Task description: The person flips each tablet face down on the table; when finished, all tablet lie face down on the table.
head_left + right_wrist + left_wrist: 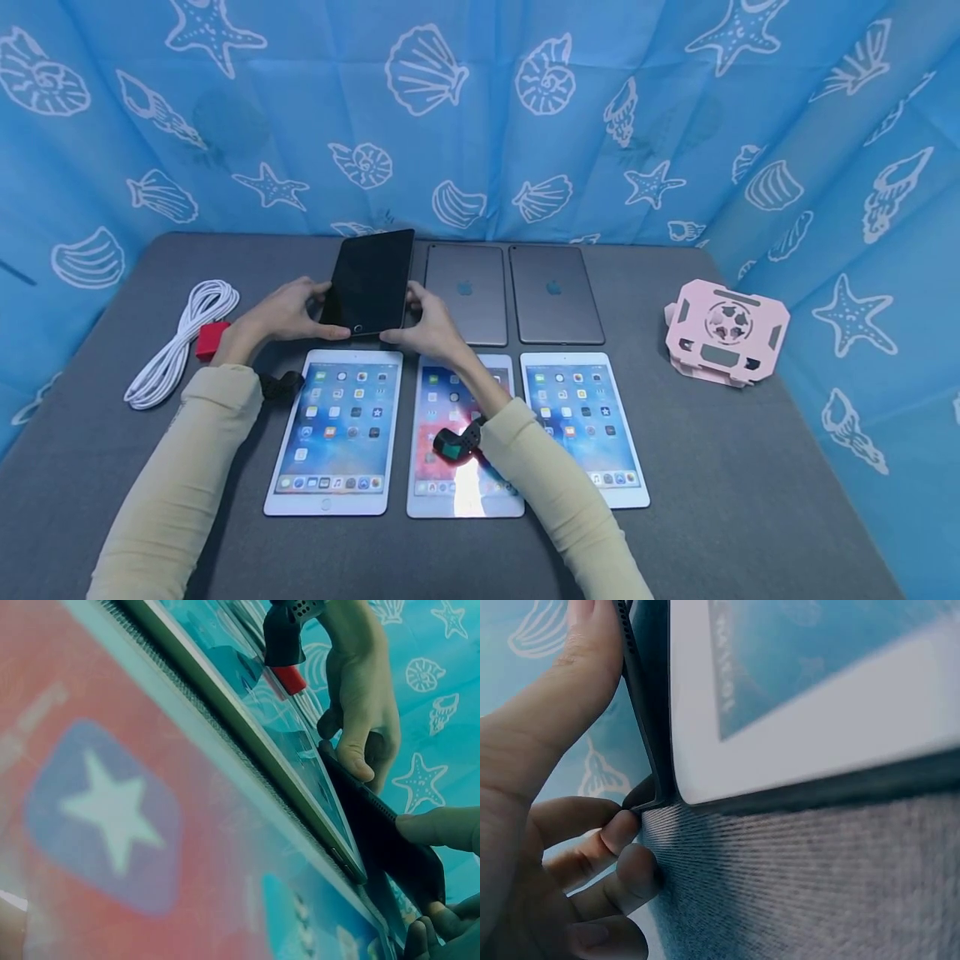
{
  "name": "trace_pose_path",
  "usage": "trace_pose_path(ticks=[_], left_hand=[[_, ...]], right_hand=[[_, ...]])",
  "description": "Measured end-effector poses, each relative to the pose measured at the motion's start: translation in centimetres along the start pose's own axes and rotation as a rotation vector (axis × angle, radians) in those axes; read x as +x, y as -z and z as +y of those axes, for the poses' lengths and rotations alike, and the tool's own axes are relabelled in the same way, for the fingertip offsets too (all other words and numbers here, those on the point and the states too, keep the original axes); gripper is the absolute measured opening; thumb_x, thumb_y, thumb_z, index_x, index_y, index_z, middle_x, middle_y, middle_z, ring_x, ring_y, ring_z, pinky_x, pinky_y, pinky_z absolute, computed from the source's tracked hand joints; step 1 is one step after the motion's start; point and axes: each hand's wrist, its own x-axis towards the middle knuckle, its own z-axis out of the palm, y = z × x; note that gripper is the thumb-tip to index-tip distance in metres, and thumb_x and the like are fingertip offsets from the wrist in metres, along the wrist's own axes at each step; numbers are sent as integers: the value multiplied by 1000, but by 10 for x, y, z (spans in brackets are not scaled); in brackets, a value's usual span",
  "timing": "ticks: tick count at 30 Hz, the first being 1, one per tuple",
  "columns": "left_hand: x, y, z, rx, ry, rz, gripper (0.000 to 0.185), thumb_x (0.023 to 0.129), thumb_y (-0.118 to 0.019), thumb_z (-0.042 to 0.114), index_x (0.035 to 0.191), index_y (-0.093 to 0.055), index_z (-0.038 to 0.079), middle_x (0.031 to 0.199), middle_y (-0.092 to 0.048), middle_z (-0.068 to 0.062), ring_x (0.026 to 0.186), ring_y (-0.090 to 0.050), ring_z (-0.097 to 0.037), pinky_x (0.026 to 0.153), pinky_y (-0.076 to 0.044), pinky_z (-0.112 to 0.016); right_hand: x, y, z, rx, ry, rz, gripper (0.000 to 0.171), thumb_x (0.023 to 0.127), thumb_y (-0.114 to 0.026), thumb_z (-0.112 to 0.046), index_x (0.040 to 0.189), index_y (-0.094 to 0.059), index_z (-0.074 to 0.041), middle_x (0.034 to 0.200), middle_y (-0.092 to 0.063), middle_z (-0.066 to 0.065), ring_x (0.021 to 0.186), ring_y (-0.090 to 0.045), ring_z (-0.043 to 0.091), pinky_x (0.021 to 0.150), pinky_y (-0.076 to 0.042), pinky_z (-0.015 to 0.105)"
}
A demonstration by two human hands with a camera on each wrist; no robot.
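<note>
A black tablet (370, 282) with a dark screen is tilted up off the grey table (750, 500), its far edge raised. My left hand (288, 310) grips its left edge, thumb on top (592, 652) and fingers curled beneath. My right hand (427, 321) grips its right edge near the lower corner. In the right wrist view the dark tablet (390, 840) shows edge-on between both hands. Three white tablets with lit screens lie in a front row: left (335, 429), middle (453, 417), right (581, 425). Two grey tablets (467, 292) (555, 293) lie face down behind them.
A coiled white cable (180, 337) with a red block (212, 340) lies at the left. A pink folding stand (726, 332) sits at the right. Blue seashell-patterned cloth (525, 108) walls the table on three sides.
</note>
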Motion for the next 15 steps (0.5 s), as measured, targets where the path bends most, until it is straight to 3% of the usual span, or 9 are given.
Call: trace_pose_path(ticks=[15], left_hand=[[1, 2, 7, -14, -29, -12, 103, 86, -79, 48, 158, -29, -6, 144, -46, -32, 123, -47, -43, 108, -42, -64]], right_hand=[[-4, 2, -11, 21, 12, 34, 93, 85, -81, -10, 161, -28, -4, 149, -48, 18, 138, -48, 33, 113, -46, 47]])
